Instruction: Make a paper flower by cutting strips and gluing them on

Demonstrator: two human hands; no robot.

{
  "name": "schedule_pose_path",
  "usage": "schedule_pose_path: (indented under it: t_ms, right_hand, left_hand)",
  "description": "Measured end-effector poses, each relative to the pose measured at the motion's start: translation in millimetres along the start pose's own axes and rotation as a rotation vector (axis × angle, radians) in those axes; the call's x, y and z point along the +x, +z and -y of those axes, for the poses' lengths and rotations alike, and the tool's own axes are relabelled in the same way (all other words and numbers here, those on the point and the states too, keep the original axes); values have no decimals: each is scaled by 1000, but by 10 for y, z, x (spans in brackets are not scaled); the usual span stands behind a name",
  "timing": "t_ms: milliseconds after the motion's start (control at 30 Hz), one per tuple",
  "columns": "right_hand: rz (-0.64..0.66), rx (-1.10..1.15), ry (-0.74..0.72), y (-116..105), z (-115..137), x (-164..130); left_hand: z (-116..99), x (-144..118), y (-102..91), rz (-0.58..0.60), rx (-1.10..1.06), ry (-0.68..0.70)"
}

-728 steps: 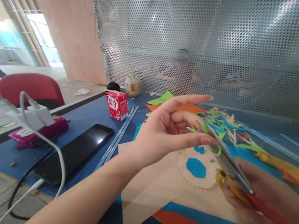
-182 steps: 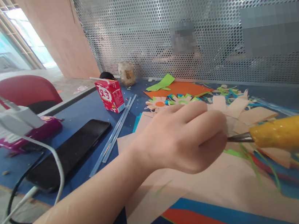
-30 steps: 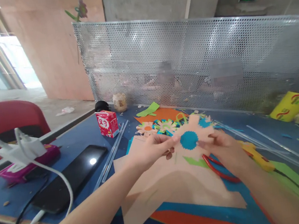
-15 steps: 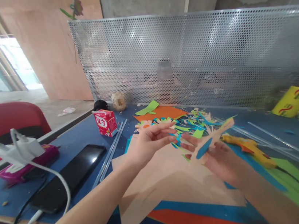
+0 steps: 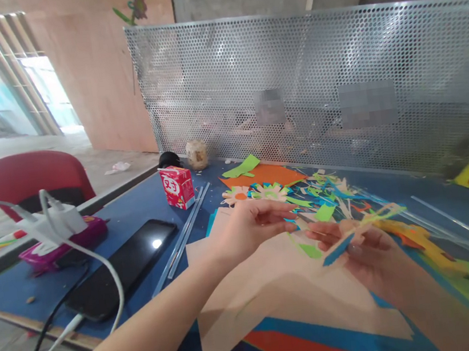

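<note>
My left hand (image 5: 252, 228) hovers over a large beige paper sheet (image 5: 266, 286), fingers stretched toward the right and thumb a little apart from them. Nothing shows between those fingers. My right hand (image 5: 365, 250) grips a paper cutout (image 5: 339, 249) of beige and blue layers, with a thin greenish strip at its far end. The two hands' fingertips are close together but appear apart. Beyond them lie a paper flower with an orange centre (image 5: 240, 195) and another with a green centre (image 5: 270, 192).
Paper scraps (image 5: 335, 188) lie behind the hands, before a perforated metal screen (image 5: 212, 75). A yellow glue gun (image 5: 420, 243) rests at right. Clear sticks (image 5: 189, 227), a red drink carton (image 5: 178, 187), a phone (image 5: 121, 268) and a purple power strip (image 5: 64, 244) with cables stand left.
The view has turned left, so the scene sits further right. The cutout in my right hand has tilted to a more edge-on angle. My left hand keeps much the same pose.
</note>
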State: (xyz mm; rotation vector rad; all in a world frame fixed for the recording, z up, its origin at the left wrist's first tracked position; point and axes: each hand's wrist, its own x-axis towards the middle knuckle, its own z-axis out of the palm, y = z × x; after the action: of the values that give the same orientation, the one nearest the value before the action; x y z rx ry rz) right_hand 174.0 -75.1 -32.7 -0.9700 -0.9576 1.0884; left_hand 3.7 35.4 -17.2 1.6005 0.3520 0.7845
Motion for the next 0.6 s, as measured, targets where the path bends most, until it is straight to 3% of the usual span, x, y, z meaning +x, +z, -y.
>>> schedule_pose_path:
  t_ms: [200,300,400,500,600]
  right_hand:
    - [198,-5,-54,-79,4,-8]
    - [240,-55,-53,-140,53,2]
    - [262,-109,-146,-213,78,37]
    - [336,-122,-233,-276,51,117]
    - [382,-153,-324,-300,18,178]
  left_hand:
    - [-92,-24,-5,78,-125,-60]
    - [-211,-60,-31,56,-179,-21]
    - [-343,-111,-53,1,-174,68]
    - [-444,-169,-63,-26,-73,162]
    - [-514,-222,-54,-28,195,259]
